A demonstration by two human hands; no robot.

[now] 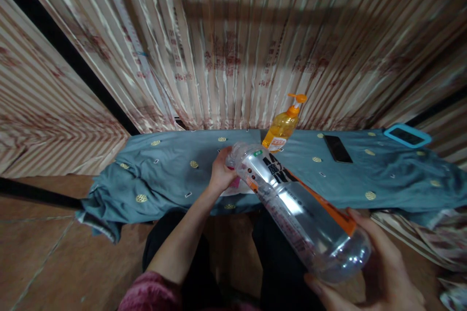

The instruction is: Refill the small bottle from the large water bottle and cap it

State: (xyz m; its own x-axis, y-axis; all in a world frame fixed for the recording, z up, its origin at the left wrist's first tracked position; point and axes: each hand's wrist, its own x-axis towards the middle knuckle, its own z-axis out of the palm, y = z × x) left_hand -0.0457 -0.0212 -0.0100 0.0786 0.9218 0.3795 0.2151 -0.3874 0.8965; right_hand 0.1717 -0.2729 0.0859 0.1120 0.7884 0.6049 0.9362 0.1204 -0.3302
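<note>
The big clear bottle [295, 204] was cradled at its base by the right hand [379, 267], grip wrapped round, and tilted so the left hand [221, 172], grip pinched on the neck, could steady it.

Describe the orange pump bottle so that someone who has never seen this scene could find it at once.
Start at the blue patterned cloth spread below the striped curtain. Near its back edge, about midway along, stands the translucent orange plastic pump bottle. Unlike the flat black phone to its right, it stands upright with an orange pump top.
</note>
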